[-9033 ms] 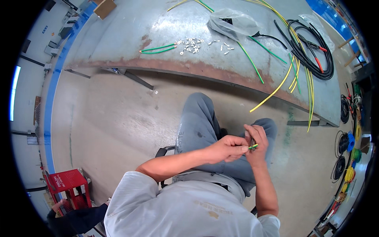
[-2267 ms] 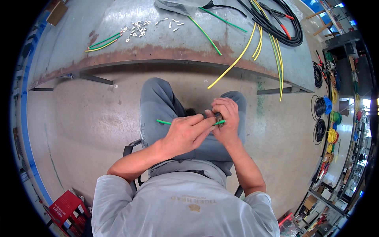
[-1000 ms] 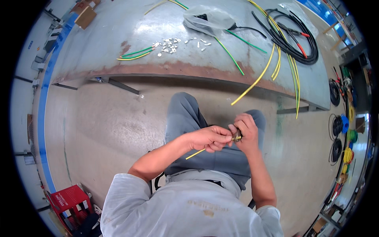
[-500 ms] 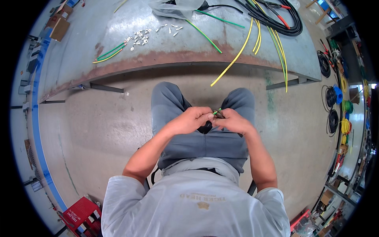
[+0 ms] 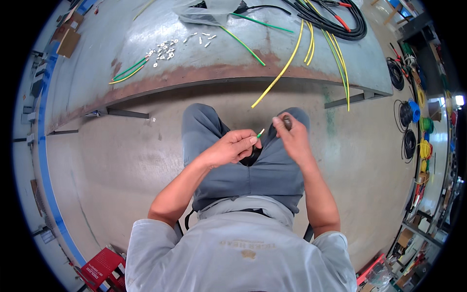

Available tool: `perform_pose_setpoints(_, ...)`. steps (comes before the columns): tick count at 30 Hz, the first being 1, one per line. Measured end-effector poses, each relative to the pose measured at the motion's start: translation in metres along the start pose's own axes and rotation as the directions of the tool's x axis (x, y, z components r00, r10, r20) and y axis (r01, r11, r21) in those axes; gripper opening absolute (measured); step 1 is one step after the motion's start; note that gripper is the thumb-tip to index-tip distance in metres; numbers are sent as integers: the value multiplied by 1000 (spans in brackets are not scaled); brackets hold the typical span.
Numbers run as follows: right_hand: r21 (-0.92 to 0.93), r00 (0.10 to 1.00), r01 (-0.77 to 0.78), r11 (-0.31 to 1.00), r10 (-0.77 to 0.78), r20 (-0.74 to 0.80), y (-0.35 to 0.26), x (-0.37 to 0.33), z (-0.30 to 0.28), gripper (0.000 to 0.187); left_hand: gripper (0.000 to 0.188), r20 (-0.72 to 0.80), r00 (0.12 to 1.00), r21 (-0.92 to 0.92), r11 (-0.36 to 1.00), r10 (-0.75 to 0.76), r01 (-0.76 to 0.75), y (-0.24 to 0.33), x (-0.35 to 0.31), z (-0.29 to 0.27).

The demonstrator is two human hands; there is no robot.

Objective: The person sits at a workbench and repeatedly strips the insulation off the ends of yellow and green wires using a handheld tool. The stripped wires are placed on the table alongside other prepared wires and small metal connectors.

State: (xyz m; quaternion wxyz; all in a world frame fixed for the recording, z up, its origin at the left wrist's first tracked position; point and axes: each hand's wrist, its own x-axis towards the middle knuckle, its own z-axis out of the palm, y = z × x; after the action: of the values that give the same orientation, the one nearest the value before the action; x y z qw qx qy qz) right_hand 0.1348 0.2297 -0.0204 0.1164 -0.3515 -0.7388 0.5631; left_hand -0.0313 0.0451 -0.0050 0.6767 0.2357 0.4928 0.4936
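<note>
Over my lap, my left hand point(image 5: 230, 148) pinches a short green wire point(image 5: 259, 136) between thumb and fingers. The wire's upper end is pale and looks stripped of its sheath. Below those fingers a black object point(image 5: 250, 157) shows, partly covered by the hand; its kind is unclear. My right hand point(image 5: 293, 136) is apart from the wire, above my right knee. It is closed round a tool with a dark brown rounded end point(image 5: 287, 121); the rest of the tool is hidden in the hand.
Ahead stands a metal table point(image 5: 194, 68) with a rusty front edge. Small metal lugs point(image 5: 165, 50), green and yellow wires point(image 5: 129, 71), a plastic bag point(image 5: 202, 13) and a black cable coil point(image 5: 357, 29) lie there. Yellow wires point(image 5: 277, 83) overhang its edge. A red stool point(image 5: 101, 267) stands behind left.
My right hand has come away from my left, moving forward and right with the tool. The wire's pale end now shows in my left hand. The view has shifted slightly.
</note>
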Motion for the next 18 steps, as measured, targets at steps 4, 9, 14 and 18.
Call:
perform_pose_setpoints(4, -115, 994, 80, 990, -87, -60, -13, -3, 0, 13, 33, 15, 1000, 36, 999, 25, -26, 0, -3, 4)
perform_pose_setpoints(9, -281, 875, 484, 829, -446, 191, 0, -9, 11, 22, 32, 90, 996, 30, 1000, 1, -4, 1, -6, 5)
perform_pose_setpoints(14, 69, 1000, 4, 998, -4, 6, -9, -3, 1, 24, 32, 78, 997, -8, 1000, -17, 18, 0, -6, 4)
perform_pose_setpoints(18, -174, 913, 393, 903, -361, 189, -4, -20, 21, 15, 34, 80, 996, 13, 999, -49, 49, -1, -6, 5)
